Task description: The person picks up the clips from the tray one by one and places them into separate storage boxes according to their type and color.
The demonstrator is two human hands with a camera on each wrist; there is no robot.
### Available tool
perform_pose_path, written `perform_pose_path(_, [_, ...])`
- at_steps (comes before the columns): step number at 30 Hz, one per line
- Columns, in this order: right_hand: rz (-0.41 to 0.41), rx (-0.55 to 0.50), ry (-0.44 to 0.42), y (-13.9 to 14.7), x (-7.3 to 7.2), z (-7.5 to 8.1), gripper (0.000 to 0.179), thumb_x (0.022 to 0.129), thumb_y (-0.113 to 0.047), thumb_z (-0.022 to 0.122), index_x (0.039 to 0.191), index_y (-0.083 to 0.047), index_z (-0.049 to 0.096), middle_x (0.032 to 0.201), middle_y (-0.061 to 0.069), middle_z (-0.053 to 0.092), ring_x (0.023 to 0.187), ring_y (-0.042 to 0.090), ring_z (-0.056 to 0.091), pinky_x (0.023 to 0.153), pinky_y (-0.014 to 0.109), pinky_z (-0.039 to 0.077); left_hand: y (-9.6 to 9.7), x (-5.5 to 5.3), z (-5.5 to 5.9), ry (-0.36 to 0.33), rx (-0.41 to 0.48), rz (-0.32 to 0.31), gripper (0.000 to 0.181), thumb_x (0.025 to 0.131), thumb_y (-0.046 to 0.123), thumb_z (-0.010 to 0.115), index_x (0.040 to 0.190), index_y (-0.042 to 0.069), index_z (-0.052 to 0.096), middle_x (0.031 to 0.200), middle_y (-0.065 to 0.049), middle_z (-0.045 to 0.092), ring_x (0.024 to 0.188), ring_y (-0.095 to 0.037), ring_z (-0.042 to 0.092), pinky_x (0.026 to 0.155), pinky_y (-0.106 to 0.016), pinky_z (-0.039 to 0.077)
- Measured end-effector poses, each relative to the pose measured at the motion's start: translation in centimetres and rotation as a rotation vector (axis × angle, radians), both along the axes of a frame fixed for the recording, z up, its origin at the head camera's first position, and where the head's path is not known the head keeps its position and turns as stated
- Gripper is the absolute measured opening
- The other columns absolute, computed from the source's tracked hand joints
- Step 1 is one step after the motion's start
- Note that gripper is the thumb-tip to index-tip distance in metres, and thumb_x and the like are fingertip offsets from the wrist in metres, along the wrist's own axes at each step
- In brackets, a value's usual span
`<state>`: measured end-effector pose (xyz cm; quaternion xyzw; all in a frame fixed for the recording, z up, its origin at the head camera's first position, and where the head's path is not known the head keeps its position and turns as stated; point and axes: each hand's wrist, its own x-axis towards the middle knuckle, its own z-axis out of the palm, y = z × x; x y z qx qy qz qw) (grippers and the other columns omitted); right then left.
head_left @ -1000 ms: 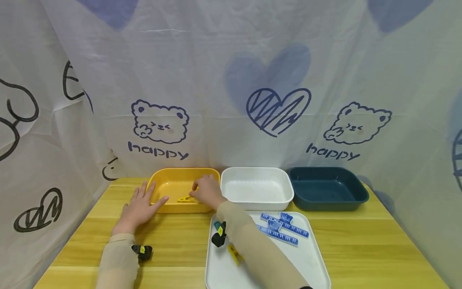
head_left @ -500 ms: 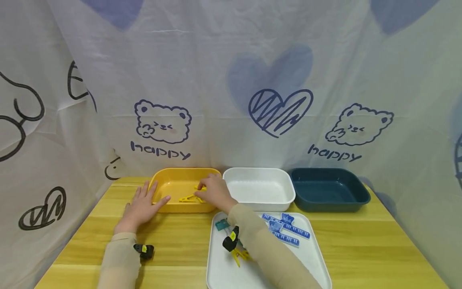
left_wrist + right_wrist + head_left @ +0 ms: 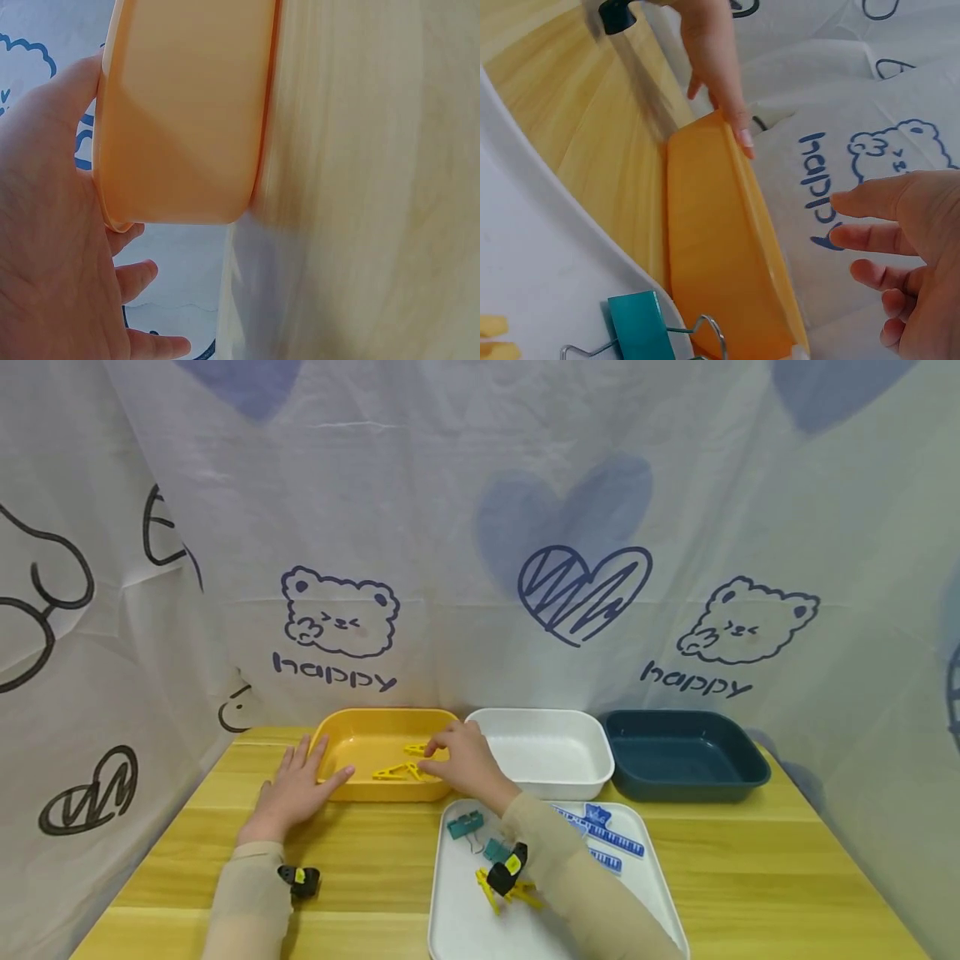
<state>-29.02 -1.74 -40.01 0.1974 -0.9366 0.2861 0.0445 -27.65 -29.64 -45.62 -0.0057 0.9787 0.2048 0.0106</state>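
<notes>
In the head view my left hand [image 3: 294,797] rests with spread fingers on the left end of the yellow bin [image 3: 337,791]; the left wrist view shows its thumb and fingers along the rim. My right hand [image 3: 468,764] hovers over that bin's right end. Its fingers are loosely bent with nothing between them, as the right wrist view confirms. Yellow clothespins [image 3: 397,772] lie on the bin's floor, just left of the right fingertips. Other yellow clothespins [image 3: 487,891] are on the white tray [image 3: 480,939], partly behind the wrist camera.
Teal binder clips [image 3: 466,824] and blue piano-patterned ruler clips [image 3: 615,838] share the tray, the latter partly covered by the right sleeve. A white bin [image 3: 540,789] and a dark teal bin [image 3: 686,785] stand right of the yellow one. A printed curtain hangs behind.
My right hand has let go of a yellow clothespin in the yellow bin and drawn back to the right. More clothespins and binder clips have come into sight. My left hand has stayed at the rim.
</notes>
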Motion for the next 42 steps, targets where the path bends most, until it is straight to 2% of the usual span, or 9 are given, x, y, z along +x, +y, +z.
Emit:
perform_pose_path(4, [-0.002,-0.059,-0.023,0.9,0.5,0.2,0.018,0.085,-0.035,0.076,0.087,-0.017,0.071,0.107,0.002,0.059,0.107,0.021,0.043,0.092,0.034,0.046,0.0,0.0,0.0,0.001,0.000,-0.001,0.099,0.088,0.080,0.028,0.158,0.014,0.003,0.164,-0.021,-0.004,0.148,-0.050,-0.001,0.104,-0.082,0.010])
perform_pose_path(11, [0.008,-0.073,-0.013,2.5,1.4,0.2,0.019,0.084,-0.034,0.076,0.087,-0.016,0.071,0.102,0.008,0.059,0.100,0.020,0.043,0.082,0.030,0.044,0.0,0.1,0.1,0.007,0.001,-0.002,0.098,0.089,0.079,0.029,0.158,0.014,0.003,0.163,-0.022,-0.003,0.148,-0.050,0.000,0.103,-0.083,0.011])
perform_pose_path(16, [0.026,-0.085,0.007,3.8,2.0,-0.1,0.018,0.084,-0.033,0.076,0.088,-0.016,0.072,0.101,0.004,0.058,0.097,0.020,0.042,0.080,0.030,0.040,0.0,0.1,0.1,0.007,-0.001,-0.001,0.099,0.089,0.079,0.029,0.158,0.014,0.003,0.163,-0.022,-0.002,0.148,-0.050,0.000,0.103,-0.083,0.011])
perform_pose_path(25, [0.010,-0.138,-0.038,6.3,3.1,-0.3,0.016,0.085,-0.033,0.075,0.091,-0.018,0.074,0.106,0.004,0.058,0.100,0.020,0.042,0.083,0.033,0.040,0.0,0.2,0.0,0.008,0.007,-0.001,0.099,0.088,0.079,0.029,0.158,0.015,0.003,0.164,-0.022,-0.002,0.148,-0.049,0.000,0.103,-0.082,0.011])
perform_pose_path(34, [-0.013,-0.189,-0.010,8.6,4.1,-0.9,0.012,0.084,-0.031,0.077,0.087,-0.020,0.074,0.099,0.003,0.057,0.097,0.019,0.040,0.081,0.032,0.036,-0.1,0.1,-0.1,0.012,0.002,0.001,0.099,0.088,0.080,0.029,0.158,0.015,0.002,0.164,-0.022,-0.003,0.148,-0.049,0.000,0.103,-0.083,0.011])
perform_pose_path(42, [0.000,-0.177,0.030,10.9,4.9,-1.2,0.010,0.083,-0.026,0.078,0.087,-0.018,0.074,0.100,0.008,0.059,0.095,0.018,0.040,0.080,0.032,0.037,-0.1,0.0,-0.1,0.015,0.001,-0.002,0.098,0.089,0.079,0.029,0.158,0.015,0.003,0.164,-0.022,-0.003,0.148,-0.049,0.000,0.103,-0.082,0.012])
